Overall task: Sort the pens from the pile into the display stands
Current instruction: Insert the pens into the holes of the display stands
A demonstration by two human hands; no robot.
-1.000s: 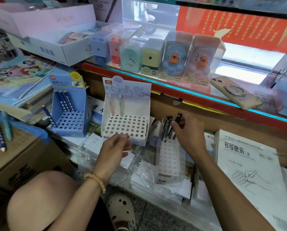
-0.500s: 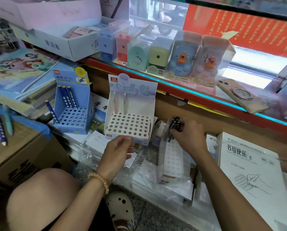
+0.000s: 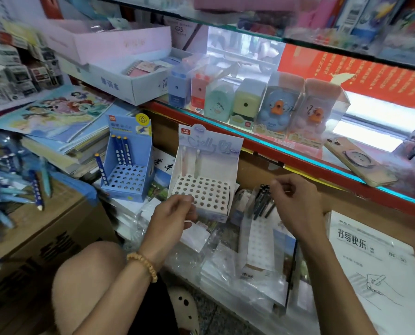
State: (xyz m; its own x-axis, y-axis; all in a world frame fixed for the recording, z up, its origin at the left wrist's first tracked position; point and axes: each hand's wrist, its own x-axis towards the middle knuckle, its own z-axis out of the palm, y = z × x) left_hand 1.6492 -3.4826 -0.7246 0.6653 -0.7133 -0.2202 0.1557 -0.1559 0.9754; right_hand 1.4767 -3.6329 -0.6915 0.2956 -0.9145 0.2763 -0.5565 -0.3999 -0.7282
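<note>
A white perforated display stand [image 3: 203,189] stands in the middle with two pale pens at its back. My left hand [image 3: 174,215] curls round its front left corner. To the right, a bunch of black pens [image 3: 262,201] stands in a third, pale stand [image 3: 259,240] wrapped in clear plastic. My right hand [image 3: 297,204] hovers just right of the pen tops, fingers curled, with nothing visible in them. A blue stand [image 3: 129,170] on the left holds several blue dotted pens. A blurred pile of blue pens [image 3: 13,187] lies on a cardboard box at far left.
A red-edged glass counter [image 3: 298,160] runs behind the stands, carrying boxed sharpeners [image 3: 245,105] and a phone [image 3: 358,163]. Stacked books [image 3: 56,122] lie at the left, a writing pad [image 3: 375,262] at the right. My knee [image 3: 88,281] is below.
My right hand gripped the black pens, pushed them down into the pale stand, then let go and drew back to the right. The left hand stayed at the white stand.
</note>
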